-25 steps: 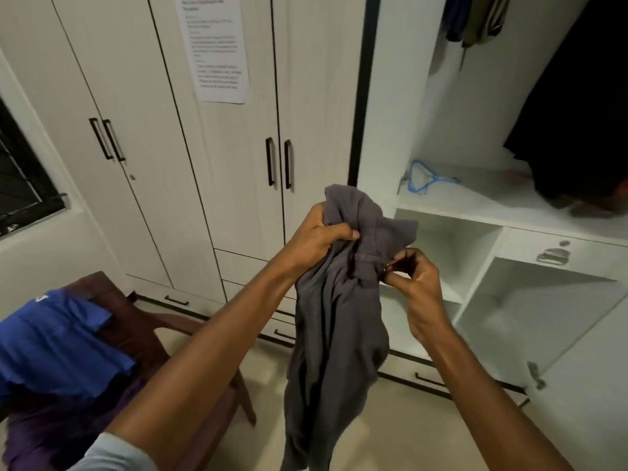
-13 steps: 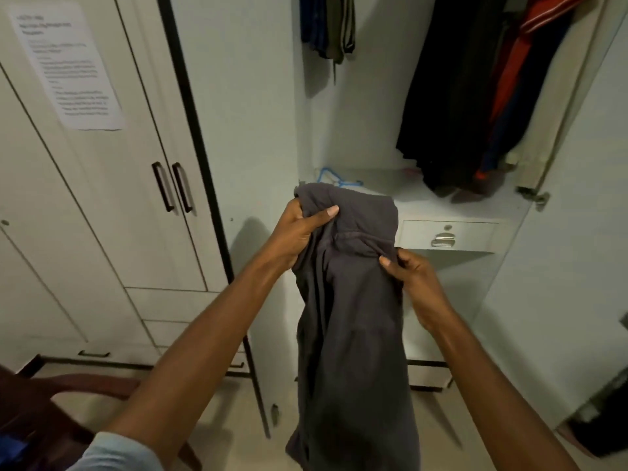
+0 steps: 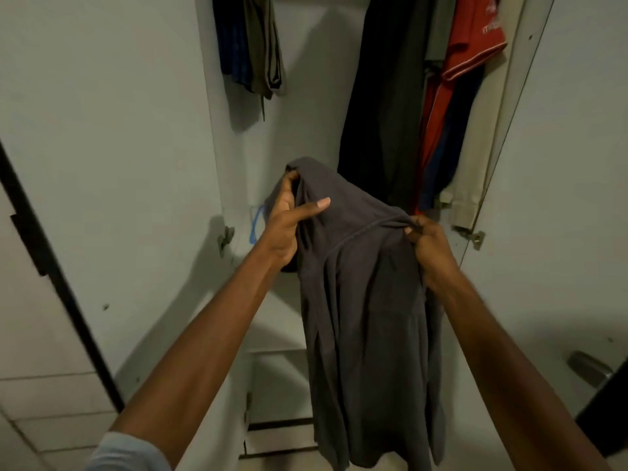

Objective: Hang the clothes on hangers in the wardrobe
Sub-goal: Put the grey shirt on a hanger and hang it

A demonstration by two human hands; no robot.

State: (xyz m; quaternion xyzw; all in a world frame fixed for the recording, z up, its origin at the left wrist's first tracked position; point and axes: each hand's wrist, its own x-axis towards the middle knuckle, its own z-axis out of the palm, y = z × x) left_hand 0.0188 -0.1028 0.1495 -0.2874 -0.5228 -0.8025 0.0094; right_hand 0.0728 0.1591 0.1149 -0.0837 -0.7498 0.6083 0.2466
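A dark grey shirt (image 3: 367, 317) hangs in front of me, held up at its top edge by both hands. My left hand (image 3: 285, 222) grips the left side of the top, thumb laid across the cloth. My right hand (image 3: 430, 246) pinches the neckline seam at the right. Behind the shirt stands the open wardrobe (image 3: 306, 96). A blue hanger (image 3: 255, 222) lies on its shelf, mostly hidden by my left hand and the shirt.
Inside hang a black garment (image 3: 380, 96), a red shirt (image 3: 472, 39), a beige one (image 3: 475, 158) and dark clothes (image 3: 251, 45) at the upper left. The wardrobe's doors stand open at left (image 3: 119, 164) and right (image 3: 560, 164). A door handle (image 3: 589, 368) shows at right.
The view has swung right and closer to the open wardrobe. Both hands have lifted the grey shirt and spread its top wider; the chair has left the view.
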